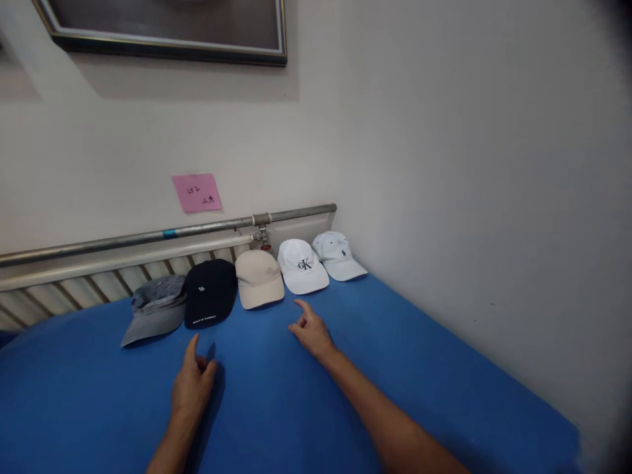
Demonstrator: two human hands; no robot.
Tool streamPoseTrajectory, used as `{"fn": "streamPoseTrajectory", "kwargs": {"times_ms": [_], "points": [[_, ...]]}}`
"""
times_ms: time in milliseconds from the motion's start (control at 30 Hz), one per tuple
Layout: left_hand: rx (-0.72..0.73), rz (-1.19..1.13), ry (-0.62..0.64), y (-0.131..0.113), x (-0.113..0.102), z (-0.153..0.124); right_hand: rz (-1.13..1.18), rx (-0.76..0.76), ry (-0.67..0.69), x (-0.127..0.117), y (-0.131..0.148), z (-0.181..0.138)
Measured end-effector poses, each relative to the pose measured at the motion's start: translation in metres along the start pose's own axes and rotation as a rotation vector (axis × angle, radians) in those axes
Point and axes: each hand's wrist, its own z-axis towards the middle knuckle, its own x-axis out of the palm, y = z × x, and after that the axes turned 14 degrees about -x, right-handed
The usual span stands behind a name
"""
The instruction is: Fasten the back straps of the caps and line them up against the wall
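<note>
Several baseball caps stand in a row along the back of a blue-covered surface (266,395), brims toward me. From left to right they are a grey washed cap (158,309), a black cap (211,293), a beige cap (259,280), a white cap (301,264) with dark letters, and a pale blue cap (338,257) with a small dark emblem. My left hand (193,378) is just in front of the black cap, index finger and thumb apart, holding nothing. Below the beige and white caps, my right hand (310,331) hovers empty, its thumb and index finger spread.
Behind the caps runs a metal pipe (212,228) with a valve (264,236) above a cream radiator (79,288). A pink note (197,193) and a framed picture (168,49) are on the back wall. A bare wall (484,197) borders the surface on the right.
</note>
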Motion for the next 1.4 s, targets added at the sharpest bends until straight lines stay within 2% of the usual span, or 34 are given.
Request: {"fn": "streamPoseTrajectory", "kwargs": {"times_ms": [100,200,367,567,1100,1400], "points": [[-0.009,-0.070,-0.016,-0.002,-0.011,-0.009,0.032,-0.043,0.014,-0.007,0.012,-0.004],[-0.003,-0.116,-0.082,-0.011,-0.026,-0.021,0.066,-0.114,-0.029,-0.017,0.027,-0.010],[0.105,-0.184,-0.213,-0.032,-0.049,-0.047,0.148,-0.195,-0.120,-0.038,0.055,-0.024],[0.141,-0.172,-0.317,-0.038,-0.055,-0.061,0.152,-0.266,-0.203,-0.052,0.073,-0.033],[0.149,-0.181,-0.254,-0.037,-0.053,-0.060,0.125,-0.275,-0.154,-0.044,0.067,-0.033],[0.103,-0.100,-0.167,-0.026,-0.048,-0.046,0.138,-0.181,-0.118,-0.039,0.055,-0.028]]}}
